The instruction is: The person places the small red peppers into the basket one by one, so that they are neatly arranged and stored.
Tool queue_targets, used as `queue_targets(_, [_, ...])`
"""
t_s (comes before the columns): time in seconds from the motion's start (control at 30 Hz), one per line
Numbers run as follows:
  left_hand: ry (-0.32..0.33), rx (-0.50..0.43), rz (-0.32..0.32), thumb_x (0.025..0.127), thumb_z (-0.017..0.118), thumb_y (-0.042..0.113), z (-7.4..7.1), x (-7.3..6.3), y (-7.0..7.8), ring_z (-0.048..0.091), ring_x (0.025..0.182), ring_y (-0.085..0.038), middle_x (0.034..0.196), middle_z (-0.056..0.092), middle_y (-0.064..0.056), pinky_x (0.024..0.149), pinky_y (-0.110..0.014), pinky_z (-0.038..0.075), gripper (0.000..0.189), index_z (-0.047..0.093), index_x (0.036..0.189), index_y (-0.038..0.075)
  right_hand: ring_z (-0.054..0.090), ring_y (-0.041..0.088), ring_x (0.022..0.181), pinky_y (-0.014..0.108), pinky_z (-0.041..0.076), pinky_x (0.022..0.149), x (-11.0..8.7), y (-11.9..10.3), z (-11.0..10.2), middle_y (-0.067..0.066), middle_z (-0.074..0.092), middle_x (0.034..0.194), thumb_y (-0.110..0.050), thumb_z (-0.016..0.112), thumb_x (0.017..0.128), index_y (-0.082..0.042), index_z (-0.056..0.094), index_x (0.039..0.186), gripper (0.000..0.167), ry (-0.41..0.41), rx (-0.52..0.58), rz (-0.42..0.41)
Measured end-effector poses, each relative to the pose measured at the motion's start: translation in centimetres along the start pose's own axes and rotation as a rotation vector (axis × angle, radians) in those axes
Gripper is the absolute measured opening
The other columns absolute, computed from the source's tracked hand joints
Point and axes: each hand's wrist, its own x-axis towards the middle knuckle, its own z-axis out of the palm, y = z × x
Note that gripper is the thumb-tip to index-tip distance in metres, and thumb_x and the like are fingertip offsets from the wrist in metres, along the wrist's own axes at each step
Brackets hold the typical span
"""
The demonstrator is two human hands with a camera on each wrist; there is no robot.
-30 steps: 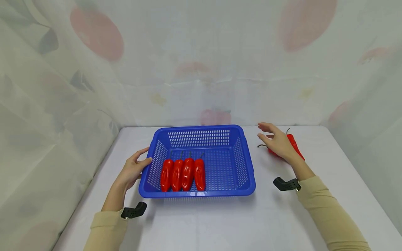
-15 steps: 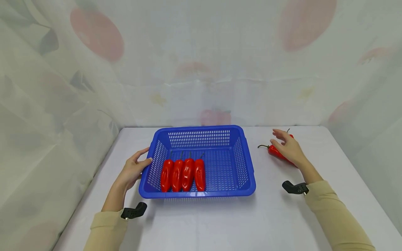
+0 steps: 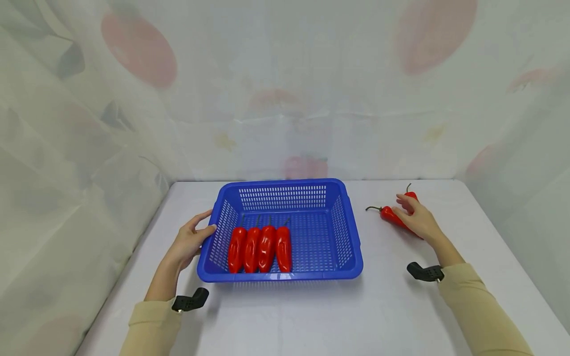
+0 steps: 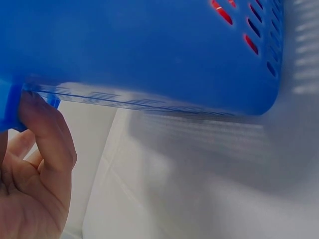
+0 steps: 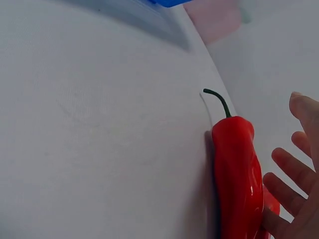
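right hand [image 3: 418,220] shifted rightward, nearer red pepper [image 3: 391,216] more exposed, farther red pepper [image 3: 412,195] mostly hidden

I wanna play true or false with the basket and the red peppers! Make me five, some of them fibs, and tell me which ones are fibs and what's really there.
1. Four red peppers lie in the blue basket. True.
2. The left hand is holding a pepper. False: it is holding the edge of the blue basket.
3. Two more red peppers lie on the white table outside the basket. True.
4. The right hand is inside the basket. False: it is by the two peppers on the table.
5. The blue basket is upside down. False: its open side faces up.
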Motion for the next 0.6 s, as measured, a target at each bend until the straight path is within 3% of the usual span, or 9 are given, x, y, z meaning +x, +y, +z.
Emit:
queue_targets(0.37, [0.000,0.001,0.001,0.090,0.057,0.037,0.1,-0.1,0.1,0.068,0.083,-0.028,0.113,0.061,-0.023,0.069,-0.046,0.056,0.064,0.026,0.145,0.026,0.033,0.045,0.127,0.061,0.030,0.100,-0.3,0.7,0.2,0.026,0.038,0.139,-0.043,0.047,0.093,-0.002,0.026,0.143,0.068,-0.062,-0.028,0.066])
queue_targets(0.6, [0.000,-0.009,-0.007,0.091,0.057,0.033,0.2,-0.2,0.3,0.068,0.082,-0.027,0.112,0.061,-0.023,0.069,-0.045,0.056,0.063,0.026,0.145,0.025,0.034,0.045,0.125,0.065,0.031,0.096,-0.5,1.3,0.6,0.027,0.040,0.137,-0.045,0.047,0.093,-0.001,0.030,0.141,0.067,-0.033,-0.085,0.112])
